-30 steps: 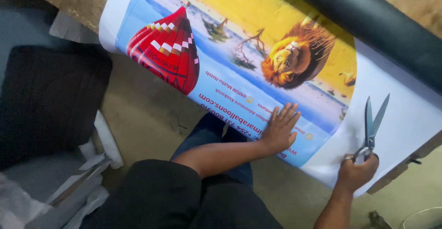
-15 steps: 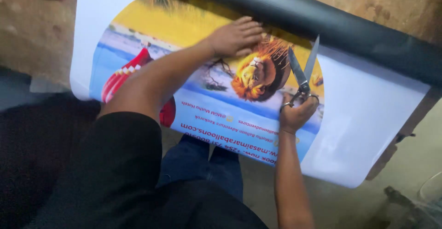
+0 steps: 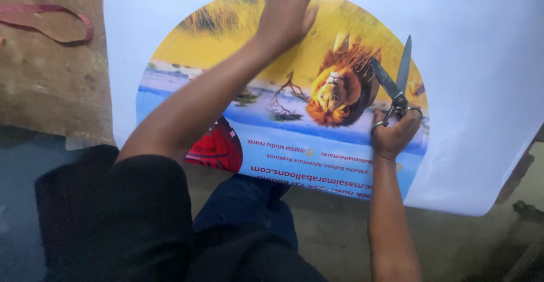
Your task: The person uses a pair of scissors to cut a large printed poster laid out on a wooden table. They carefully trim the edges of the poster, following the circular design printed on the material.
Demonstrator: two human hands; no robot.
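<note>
A worn brown wooden counter (image 3: 51,83) fills the upper left, its surface scuffed and pale in patches, and a dark red strap loop (image 3: 54,24) lies flat on it near the top left corner, well apart from the counter's lower edge. Below the counter a grey-blue floor (image 3: 22,191) shows on the left, while a dusty tan concrete floor (image 3: 334,231) runs along the bottom towards the right, where a small dark object (image 3: 527,209), too blurred to identify, sits near the right edge.
</note>
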